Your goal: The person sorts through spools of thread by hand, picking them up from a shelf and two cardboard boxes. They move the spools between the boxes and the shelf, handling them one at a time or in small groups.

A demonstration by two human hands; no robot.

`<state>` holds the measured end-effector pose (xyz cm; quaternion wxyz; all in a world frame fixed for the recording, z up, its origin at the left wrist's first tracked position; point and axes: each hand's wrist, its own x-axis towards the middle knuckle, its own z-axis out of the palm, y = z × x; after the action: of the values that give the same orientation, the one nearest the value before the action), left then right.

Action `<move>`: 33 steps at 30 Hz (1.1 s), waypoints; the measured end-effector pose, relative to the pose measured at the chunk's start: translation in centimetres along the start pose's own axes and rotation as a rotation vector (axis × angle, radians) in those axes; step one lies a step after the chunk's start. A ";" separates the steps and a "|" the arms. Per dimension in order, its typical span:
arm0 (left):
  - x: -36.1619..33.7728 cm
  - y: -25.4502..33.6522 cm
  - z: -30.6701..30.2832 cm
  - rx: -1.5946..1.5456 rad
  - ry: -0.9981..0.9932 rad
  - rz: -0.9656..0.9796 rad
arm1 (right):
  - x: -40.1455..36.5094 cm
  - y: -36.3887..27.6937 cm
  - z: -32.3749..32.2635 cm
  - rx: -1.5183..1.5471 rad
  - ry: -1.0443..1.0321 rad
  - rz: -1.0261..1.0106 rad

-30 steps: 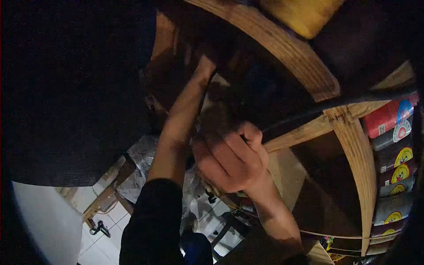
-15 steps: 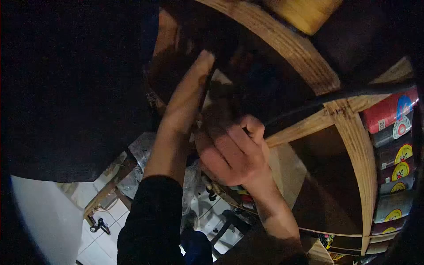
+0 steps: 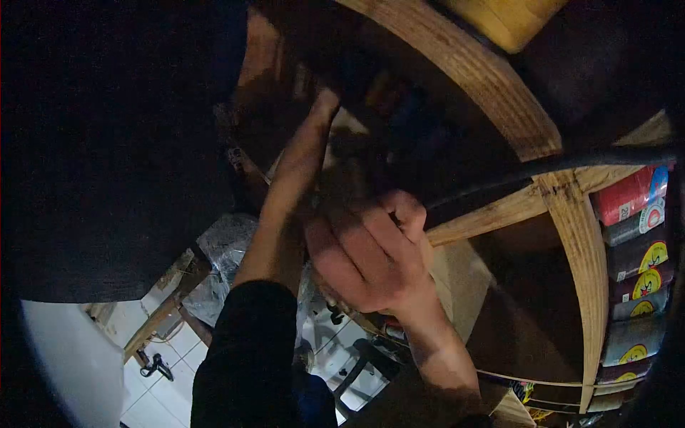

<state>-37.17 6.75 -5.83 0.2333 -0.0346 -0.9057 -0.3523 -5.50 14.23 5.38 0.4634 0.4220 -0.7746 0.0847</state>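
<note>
My left hand [image 3: 326, 103] reaches up and away into the dark space inside a wooden frame, its fingers lost in shadow beside a pale patch. Nearer to me, my right hand [image 3: 367, 253] is closed in a fist, back of the hand toward the camera, fingers curled in toward the dark. What it grips is hidden. A thick black cable [image 3: 514, 173] comes in from the right edge and runs up to this fist, close to the thumb side. The two forearms stand side by side, the left in a black sleeve [image 3: 246, 342].
Wooden beams [image 3: 578, 264] frame dark openings on the right. Beyond them is a row of wrapped rolls [image 3: 635, 346] with round yellow labels and a red roll [image 3: 624, 200]. A yellow object [image 3: 510, 21] sits at the top. Clear plastic wrap [image 3: 228, 246] and white floor tiles [image 3: 168, 396] show below.
The view has shifted slightly, so the beams and rolls sit a little lower. My right hand keeps its closed grip, and my left arm stays stretched into the dark.
</note>
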 end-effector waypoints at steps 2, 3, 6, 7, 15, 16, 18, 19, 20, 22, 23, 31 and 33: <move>-0.3 0.0 -0.1 -0.003 -0.006 -0.005 | 0.1 0.0 -0.4 0.021 -0.037 0.005; -0.5 -0.1 0.1 -0.005 -0.007 -0.009 | 0.2 -0.1 -0.5 0.027 -0.052 0.013; -1.2 -0.3 0.0 0.003 0.002 -0.023 | 0.3 -0.4 -0.5 0.020 -0.055 0.020; -1.3 -0.1 0.2 0.001 -0.002 -0.030 | 0.3 -0.3 -0.5 0.018 -0.049 0.011; -2.2 0.0 0.6 0.007 -0.017 -0.044 | 0.1 0.0 -0.2 -0.015 -0.042 -0.027; -2.3 0.1 0.4 0.009 -0.018 -0.042 | 0.2 0.0 -0.1 -0.013 -0.037 -0.018; -2.5 -0.2 0.4 0.017 -0.024 -0.031 | 0.1 -0.1 0.2 -0.009 -0.004 0.007; -2.0 -0.3 0.4 0.017 -0.022 -0.030 | 0.1 -0.1 0.3 -0.008 0.009 0.014; -2.1 -0.6 0.5 0.016 -0.013 -0.026 | 0.2 -0.1 0.3 -0.010 0.010 0.015; -1.5 -0.8 0.6 0.019 -0.021 -0.031 | 0.2 0.0 0.2 -0.004 -0.003 0.009; -1.4 -0.9 0.6 0.018 -0.020 -0.033 | 0.1 0.1 0.1 -0.004 -0.014 0.005; -2.2 -0.7 0.2 0.012 -0.020 -0.046 | 0.0 0.0 0.1 -0.018 -0.016 -0.023; -2.2 -0.9 0.4 0.010 -0.014 -0.045 | 0.1 0.1 0.1 -0.012 0.007 -0.026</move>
<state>-35.54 6.63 -7.66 0.2191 -0.0156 -0.9096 -0.3526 -5.69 14.15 5.44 0.4697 0.4288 -0.7680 0.0755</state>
